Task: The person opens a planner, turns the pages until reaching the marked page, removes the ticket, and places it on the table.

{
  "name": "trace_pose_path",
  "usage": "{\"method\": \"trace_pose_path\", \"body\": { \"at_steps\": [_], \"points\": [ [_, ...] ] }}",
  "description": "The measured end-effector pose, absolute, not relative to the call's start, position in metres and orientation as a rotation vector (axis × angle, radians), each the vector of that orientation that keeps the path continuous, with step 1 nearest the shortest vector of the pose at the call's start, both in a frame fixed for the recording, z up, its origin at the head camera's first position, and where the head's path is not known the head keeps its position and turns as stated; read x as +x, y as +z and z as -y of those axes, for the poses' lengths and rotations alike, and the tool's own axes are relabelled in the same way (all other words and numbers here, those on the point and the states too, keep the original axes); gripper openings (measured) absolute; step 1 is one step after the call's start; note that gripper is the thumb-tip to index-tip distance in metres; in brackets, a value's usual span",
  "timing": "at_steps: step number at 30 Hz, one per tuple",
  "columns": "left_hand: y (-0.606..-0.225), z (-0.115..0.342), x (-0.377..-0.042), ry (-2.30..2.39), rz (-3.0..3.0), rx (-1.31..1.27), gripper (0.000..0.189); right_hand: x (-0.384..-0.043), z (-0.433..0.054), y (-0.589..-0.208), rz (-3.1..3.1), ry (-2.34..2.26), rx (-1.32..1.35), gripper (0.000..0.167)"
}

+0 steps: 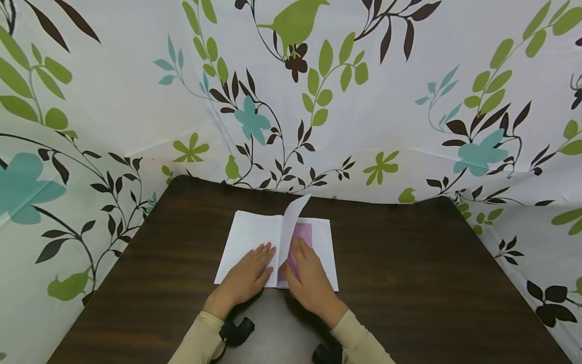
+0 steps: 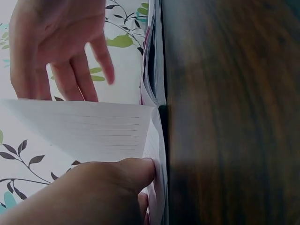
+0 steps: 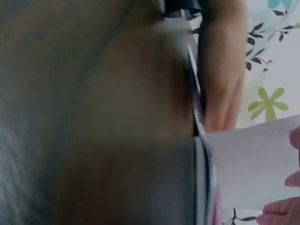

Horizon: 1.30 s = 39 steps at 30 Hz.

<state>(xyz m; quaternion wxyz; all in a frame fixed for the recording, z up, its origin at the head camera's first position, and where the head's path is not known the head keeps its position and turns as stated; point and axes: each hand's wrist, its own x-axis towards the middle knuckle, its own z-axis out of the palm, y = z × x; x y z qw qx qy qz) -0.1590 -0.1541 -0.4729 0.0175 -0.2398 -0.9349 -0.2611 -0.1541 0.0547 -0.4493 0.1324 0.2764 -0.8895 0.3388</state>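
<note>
An open notebook with lined white pages lies on the table. Between its two halves one leaf stands up, tilted near the spine. My left hand rests with extended fingers on the left page, its thumb near the fold. On the other side of the raised leaf, my right hand has its fingers straight, beside the leaf and over a pink printed slip on the right page. The right hand's fingers appear beside the leaf in the right wrist view. Part of the slip is hidden under that hand.
The dark wooden table extends to both sides of the notebook. Behind it hangs a white cloth printed with leaves, birds and flowers. Black straps with cameras sit at the wrists, over beige sleeves.
</note>
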Motion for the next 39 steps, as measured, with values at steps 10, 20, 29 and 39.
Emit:
{"method": "trace_pose_path", "body": {
  "at_steps": [10,20,29,39],
  "points": [
    [-0.476,0.162,-0.166,-1.009,2.747,-0.597,0.046,-0.146,-0.045,-0.462,2.710,1.004,0.875,0.057],
    [-0.465,0.195,-0.168,-1.114,2.542,-0.198,0.038,-0.141,-0.043,-0.465,2.810,0.944,0.875,0.052],
    [-0.444,0.212,-0.172,-1.258,2.317,0.225,0.050,-0.142,-0.045,-0.468,2.889,0.891,0.853,0.053],
    [-0.464,0.163,-0.170,-0.938,2.626,-0.522,0.048,-0.143,-0.046,-0.470,2.902,0.861,0.872,0.053]
  ]
}}
